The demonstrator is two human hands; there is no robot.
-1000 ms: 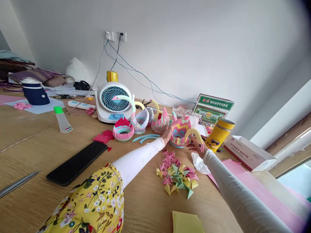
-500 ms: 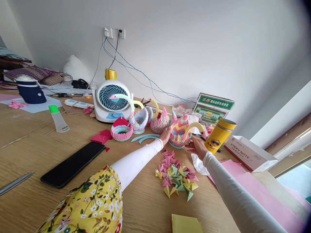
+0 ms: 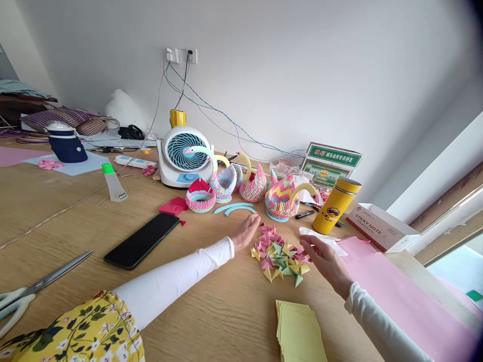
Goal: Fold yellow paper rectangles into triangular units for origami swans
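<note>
A: State of the hands?

B: Left hand [image 3: 245,232] extended and empty, near the left edge of the pile of folded paper pieces [image 3: 279,256]; right hand [image 3: 326,261] loosely spread at the pile's right side, nothing seen in its grasp; whether a fingertip touches a piece, I cannot tell.

A: Location of the pile?

B: On the table [image 3: 211,322], between the hands; the multicoloured swan [image 3: 281,198] stands upright behind it, untouched.

A: What passes as done?

B: That swan looks complete, in my judgement; the pink-and-green swan [image 3: 253,188] and the pale swan [image 3: 225,183] likewise appear to have bodies and necks; the pieces in the pile are already folded.

A: Outstanding?

B: Those pieces lie loose, none visibly joined; the yellow paper stack [image 3: 300,329] lies flat, unfolded; the pink-and-red bowl shape [image 3: 200,198] shows no neck, so I rate it least finished, if a swan is intended.
</note>
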